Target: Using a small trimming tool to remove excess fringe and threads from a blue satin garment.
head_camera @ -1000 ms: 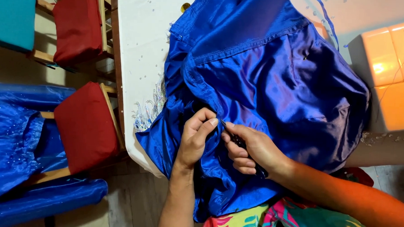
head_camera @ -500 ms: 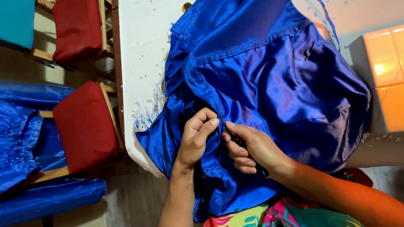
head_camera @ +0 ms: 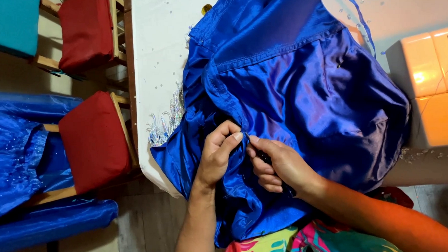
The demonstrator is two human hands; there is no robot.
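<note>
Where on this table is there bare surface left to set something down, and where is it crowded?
The white table is bare in a strip between its left edge and the blue garment, dotted with sequins; a beaded trim piece lies lower down. The garment covers the rest, and the left hand and right hand pinch its fold together.

arms: both forearms bare, no sleeves in view
left hand (head_camera: 217, 158): no ring or watch visible
right hand (head_camera: 281, 165): bare
clothing (head_camera: 299, 245): bright floral fabric, pink, teal, yellow
</note>
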